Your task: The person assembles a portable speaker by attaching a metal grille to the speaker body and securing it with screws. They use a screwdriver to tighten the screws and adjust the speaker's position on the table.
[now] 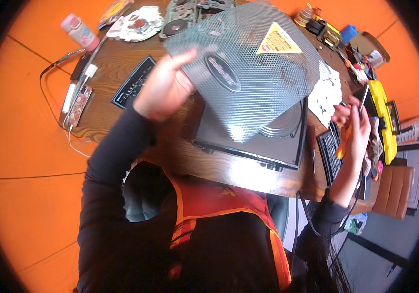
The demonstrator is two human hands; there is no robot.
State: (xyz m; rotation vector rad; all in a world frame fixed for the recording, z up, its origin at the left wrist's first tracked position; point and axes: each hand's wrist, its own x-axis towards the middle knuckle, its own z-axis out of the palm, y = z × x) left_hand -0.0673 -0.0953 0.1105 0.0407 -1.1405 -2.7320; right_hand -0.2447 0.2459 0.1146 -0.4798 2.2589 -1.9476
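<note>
My left hand (166, 93) grips the left edge of a large translucent panel (263, 88) with a fine dotted pattern, its thumb over the face. The panel is tilted and carries a dark oval label and a yellow-and-white triangular sticker. Beneath it lies a flat black appliance housing (219, 131) with a round part inside, largely covered by the panel. Off to the right, my right hand (357, 126) is closed around a screwdriver (345, 141) with an orange handle, its metal shaft pointing up past the fingers.
A black control panel (134, 82) lies left of my left hand, near a phone (79, 105) with a cable. Opened device parts (139, 23) and a pink bottle (80, 32) stand far left. At right are a white sheet (327, 95), a keyboard (330, 154) and a yellow toolbox (382, 122).
</note>
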